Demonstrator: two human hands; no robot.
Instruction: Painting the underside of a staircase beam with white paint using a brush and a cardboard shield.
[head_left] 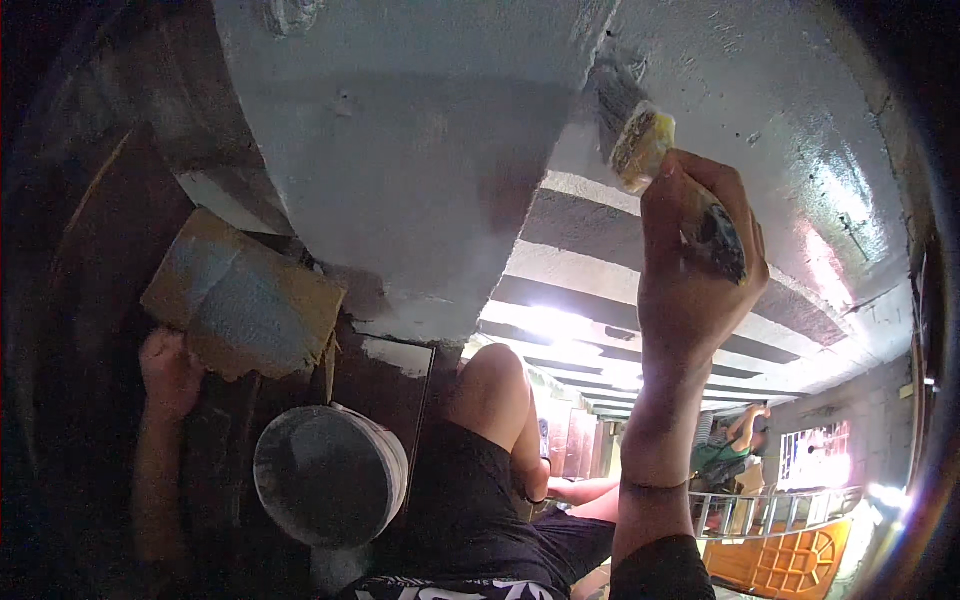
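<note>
My right hand (705,270) is raised and closed around a paintbrush, whose yellowish, paint-caked head (643,148) lies against the grey painted surface (700,70) overhead. A darker, wet-looking smear shows beside the bristles. Part of the dark handle (715,240) can be seen in my palm. Low on the left, my left hand (172,372) is curled at the lower edge of a brown piece of cardboard (245,295) smeared with grey paint. Its fingertips are partly in shadow. Below the cardboard stands a round pail (390,450) with a pale rim.
A wide grey beam (410,180) crosses above, beside a striped, slatted ceiling (580,250). My bent knee (495,395) is near the pail. Farther right are a person in green (722,452), a metal ladder (780,508), an orange-brown carved door panel (785,565) and a bright window (815,452).
</note>
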